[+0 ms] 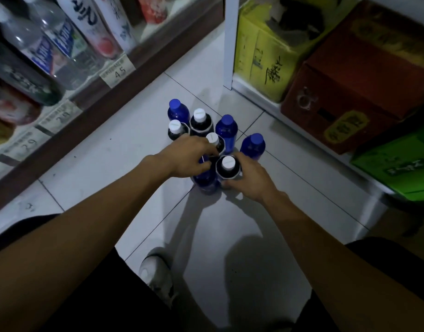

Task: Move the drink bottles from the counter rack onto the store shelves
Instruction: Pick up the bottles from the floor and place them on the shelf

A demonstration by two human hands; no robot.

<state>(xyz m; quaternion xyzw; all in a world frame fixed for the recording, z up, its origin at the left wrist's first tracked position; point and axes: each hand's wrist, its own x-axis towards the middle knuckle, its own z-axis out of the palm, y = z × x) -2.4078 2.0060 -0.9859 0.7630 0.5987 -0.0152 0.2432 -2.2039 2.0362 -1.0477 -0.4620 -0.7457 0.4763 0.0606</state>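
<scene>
Cluster of drink bottles (226, 130) is stood upright on the tiled floor (124, 144), between a stocked store shelf (158, 55) and cardboard boxes (338, 97). Nearest blue bottle (206, 182) is gripped at the neck by the left hand (185, 156), fingers curled. Dark white-capped bottle (227, 167), touching it, is wrapped by the right hand (250, 179).

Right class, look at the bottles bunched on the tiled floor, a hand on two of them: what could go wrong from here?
1. The left hand grips the nearest blue plastic bottle, the right hand the white-capped dark bottle beside it; lifting either could topple the close-packed bottle behind.
2. The left grip sits high, so that bottle might swing.
</scene>
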